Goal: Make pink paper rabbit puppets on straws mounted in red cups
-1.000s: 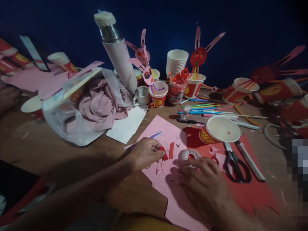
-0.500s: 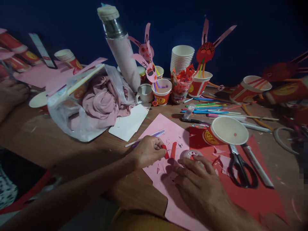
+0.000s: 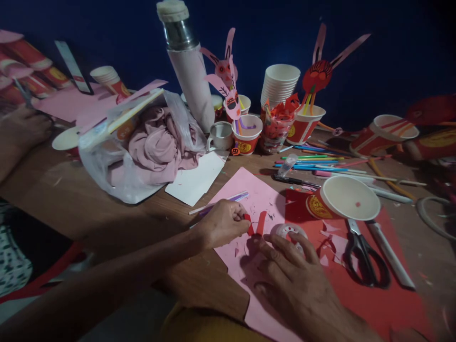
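My left hand [image 3: 225,222] is closed in a pinch on a short red paper strip [image 3: 249,225] above the pink sheet of paper [image 3: 236,189]. A second red paper strip [image 3: 261,223] slants beside it; whether the two join at the bottom is hidden. My right hand [image 3: 297,270] lies with its fingers stretched out, the fingertips close to the lower end of that second strip. Just behind these fingers is a white tape roll [image 3: 285,231], partly covered. Dark and pink paper scraps are scattered over the pink sheet.
Black-handled scissors [image 3: 366,259] and a cutter knife [image 3: 390,256] lie on red paper [image 3: 377,304] at right, near a tipped paper cup [image 3: 317,205]. Behind stand a thermos [image 3: 192,80], a metal mug [image 3: 220,136] and cups with paper rabbits [image 3: 247,141]. Another person's hand [image 3: 24,133] is at left.
The view has shifted slightly, so most things sit further right in the picture. Both hands stay almost in place, the left still pinching the red paper strip.
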Demonstrator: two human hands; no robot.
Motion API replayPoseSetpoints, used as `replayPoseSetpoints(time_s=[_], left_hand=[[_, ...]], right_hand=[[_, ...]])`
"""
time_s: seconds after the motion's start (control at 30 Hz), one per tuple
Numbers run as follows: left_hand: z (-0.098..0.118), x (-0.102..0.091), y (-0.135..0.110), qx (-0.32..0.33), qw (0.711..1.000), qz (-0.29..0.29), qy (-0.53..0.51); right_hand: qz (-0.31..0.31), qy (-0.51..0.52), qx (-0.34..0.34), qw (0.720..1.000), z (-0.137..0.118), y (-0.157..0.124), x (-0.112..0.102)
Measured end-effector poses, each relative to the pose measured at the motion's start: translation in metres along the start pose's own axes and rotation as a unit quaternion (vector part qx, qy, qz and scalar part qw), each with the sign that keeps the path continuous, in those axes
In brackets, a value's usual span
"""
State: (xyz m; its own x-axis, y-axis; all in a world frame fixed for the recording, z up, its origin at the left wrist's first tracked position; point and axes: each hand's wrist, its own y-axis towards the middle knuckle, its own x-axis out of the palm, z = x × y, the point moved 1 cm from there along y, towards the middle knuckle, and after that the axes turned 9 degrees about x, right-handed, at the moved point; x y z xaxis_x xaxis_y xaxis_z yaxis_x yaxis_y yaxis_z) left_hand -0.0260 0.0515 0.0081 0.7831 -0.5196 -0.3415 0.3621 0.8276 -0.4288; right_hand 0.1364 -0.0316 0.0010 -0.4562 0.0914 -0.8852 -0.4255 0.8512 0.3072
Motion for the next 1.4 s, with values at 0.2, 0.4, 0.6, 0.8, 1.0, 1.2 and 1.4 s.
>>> replayPoseSetpoints(time_s=[0.2,0.4,0.6,0.8,1.0,1.2,1.4], left_hand=[[0.006,0.000,-0.002,-0.007,1.000,0.001,-0.011],[0.010,0.000,-0.002,-0.009,1.000,0.006,-0.008],[0.011,0.000,-0.003,-0.003,1.000,0.011,-0.008],[0.012,0.000,-0.003,0.002,1.000,0.010,-0.008],[0.012,0.001,-0.003,0.000,1.000,0.015,-0.010],[0.012,0.001,-0.003,0.006,1.000,0.019,0.005],[0.010,0.002,-0.003,0.021,1.000,0.015,0.016]], right_hand=[[-0.039,-0.012,0.008,0.999,-0.002,-0.005,-0.001],[-0.056,-0.024,0.011,0.998,-0.001,-0.008,0.000],[-0.055,-0.029,0.009,0.998,-0.001,-0.007,0.001],[-0.054,-0.040,0.012,0.998,-0.003,-0.004,0.001],[-0.044,-0.034,0.017,0.998,-0.003,-0.001,0.003],[-0.041,-0.033,0.021,0.998,-0.004,0.000,0.003],[-0.042,-0.039,0.026,0.998,-0.007,0.001,0.003]])
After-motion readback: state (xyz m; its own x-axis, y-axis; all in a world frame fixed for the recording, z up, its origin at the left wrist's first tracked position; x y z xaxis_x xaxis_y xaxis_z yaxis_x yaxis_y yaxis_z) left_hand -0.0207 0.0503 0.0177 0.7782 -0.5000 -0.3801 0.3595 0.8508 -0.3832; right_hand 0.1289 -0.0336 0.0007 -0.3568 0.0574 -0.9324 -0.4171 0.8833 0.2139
